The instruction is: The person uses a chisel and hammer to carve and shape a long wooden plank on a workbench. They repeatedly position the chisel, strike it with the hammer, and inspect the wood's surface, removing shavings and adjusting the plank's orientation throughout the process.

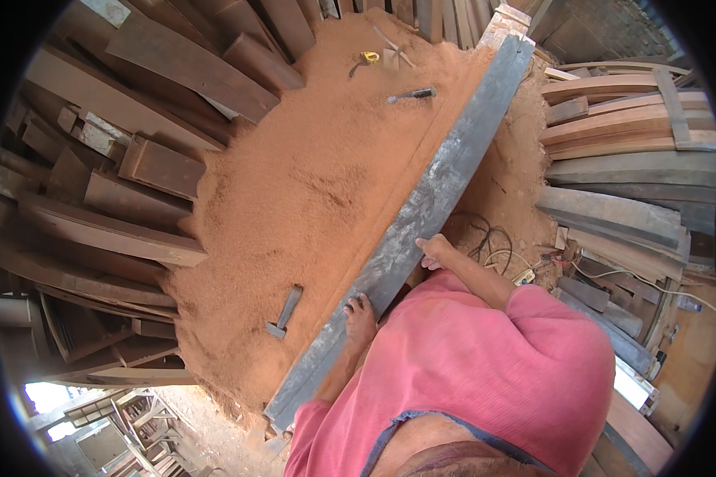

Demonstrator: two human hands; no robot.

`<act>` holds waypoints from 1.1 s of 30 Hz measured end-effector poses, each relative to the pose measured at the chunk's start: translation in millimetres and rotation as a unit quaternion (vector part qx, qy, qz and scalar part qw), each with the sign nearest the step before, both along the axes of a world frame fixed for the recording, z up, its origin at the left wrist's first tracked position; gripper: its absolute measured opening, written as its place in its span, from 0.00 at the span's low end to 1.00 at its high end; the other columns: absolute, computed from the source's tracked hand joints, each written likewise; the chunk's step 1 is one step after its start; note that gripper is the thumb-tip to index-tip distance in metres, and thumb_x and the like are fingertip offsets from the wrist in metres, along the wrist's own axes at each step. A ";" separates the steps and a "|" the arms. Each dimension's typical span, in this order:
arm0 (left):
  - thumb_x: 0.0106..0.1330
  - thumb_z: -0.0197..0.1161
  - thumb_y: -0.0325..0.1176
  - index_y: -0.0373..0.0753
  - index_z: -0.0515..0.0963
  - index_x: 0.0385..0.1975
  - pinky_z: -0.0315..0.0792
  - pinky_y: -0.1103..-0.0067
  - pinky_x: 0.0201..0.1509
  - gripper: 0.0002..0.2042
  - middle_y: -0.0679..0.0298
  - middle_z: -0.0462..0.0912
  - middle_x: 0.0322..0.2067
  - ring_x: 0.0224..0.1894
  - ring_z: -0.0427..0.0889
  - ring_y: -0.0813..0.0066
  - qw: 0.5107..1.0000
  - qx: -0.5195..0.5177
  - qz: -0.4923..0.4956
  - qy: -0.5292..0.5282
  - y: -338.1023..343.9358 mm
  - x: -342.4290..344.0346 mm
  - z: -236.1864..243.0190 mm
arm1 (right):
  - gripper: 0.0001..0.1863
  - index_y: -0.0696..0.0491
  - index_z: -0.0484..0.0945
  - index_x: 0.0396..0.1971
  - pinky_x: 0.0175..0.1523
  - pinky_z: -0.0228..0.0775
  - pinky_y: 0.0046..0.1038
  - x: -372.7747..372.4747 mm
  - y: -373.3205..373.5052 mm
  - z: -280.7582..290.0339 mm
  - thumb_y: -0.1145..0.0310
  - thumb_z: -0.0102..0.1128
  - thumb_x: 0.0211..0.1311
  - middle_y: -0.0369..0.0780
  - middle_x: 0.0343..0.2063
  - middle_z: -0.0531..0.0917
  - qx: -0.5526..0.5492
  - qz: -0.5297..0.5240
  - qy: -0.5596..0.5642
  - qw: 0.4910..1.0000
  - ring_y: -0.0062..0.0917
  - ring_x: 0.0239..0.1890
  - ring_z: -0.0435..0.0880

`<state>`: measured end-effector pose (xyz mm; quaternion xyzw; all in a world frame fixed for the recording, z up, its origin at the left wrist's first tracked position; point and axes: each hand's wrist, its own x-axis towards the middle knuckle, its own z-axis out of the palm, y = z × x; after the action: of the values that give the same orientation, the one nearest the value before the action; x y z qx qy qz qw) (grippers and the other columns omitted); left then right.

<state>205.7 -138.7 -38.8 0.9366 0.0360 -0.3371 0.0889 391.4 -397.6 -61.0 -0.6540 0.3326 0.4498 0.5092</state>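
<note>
A long grey, weathered wooden plank (422, 199) runs on a slant from the lower left to the upper right, with pale scuffs along its face. My left hand (361, 319) lies over its lower part, fingertips on the face and the palm by the near edge. Farther up, my right hand (433, 251) grips the near edge, its thumb side on the face and the other fingers partly hidden. Left of the plank, a hammer (284, 312) lies on the brown sawdust (294, 191). A dark-handled tool (412, 95) lies farther off, its kind unclear.
A yellow object (369, 58) lies near the far end of the sawdust. Stacked boards (151, 167) line the left side, and more timber (620, 167) lies on the right. A black cable (493, 238) loops beside my right arm; a pale cord (636, 278) runs off right.
</note>
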 end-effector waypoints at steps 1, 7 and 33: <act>0.62 0.67 0.38 0.30 0.52 0.74 0.76 0.53 0.61 0.43 0.28 0.57 0.67 0.66 0.63 0.20 1.000 0.003 -0.002 -0.005 0.5 0.0 -1.7 | 0.32 0.68 0.70 0.59 0.49 0.82 0.48 0.3 1.4 -0.2 0.54 0.62 0.70 0.55 0.54 0.79 0.004 -0.011 0.006 1.000 0.47 0.43 0.87; 0.67 0.61 0.39 0.31 0.51 0.74 0.79 0.56 0.58 0.39 0.28 0.56 0.68 0.67 0.61 0.19 0.998 0.058 -0.001 -0.038 -10.3 -11.9 -13.1 | 0.31 0.66 0.68 0.61 0.57 0.77 0.53 -12.8 26.9 -29.6 0.59 0.65 0.69 0.53 0.59 0.77 0.005 -0.251 -0.010 0.968 0.46 0.59 0.79; 0.57 0.73 0.43 0.38 0.67 0.51 0.77 0.60 0.54 0.28 0.50 0.70 0.48 0.53 0.75 0.48 0.998 0.039 -0.053 -0.003 -0.7 10.9 -7.0 | 0.34 0.63 0.67 0.63 0.62 0.72 0.60 -10.9 33.0 -31.4 0.60 0.69 0.65 0.51 0.62 0.75 -0.050 -0.265 0.005 0.963 0.48 0.62 0.77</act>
<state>216.6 -139.4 -45.7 0.9408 -0.0009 -0.3371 0.0343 380.5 -364.6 -92.3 -0.5651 0.5182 0.2848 0.5753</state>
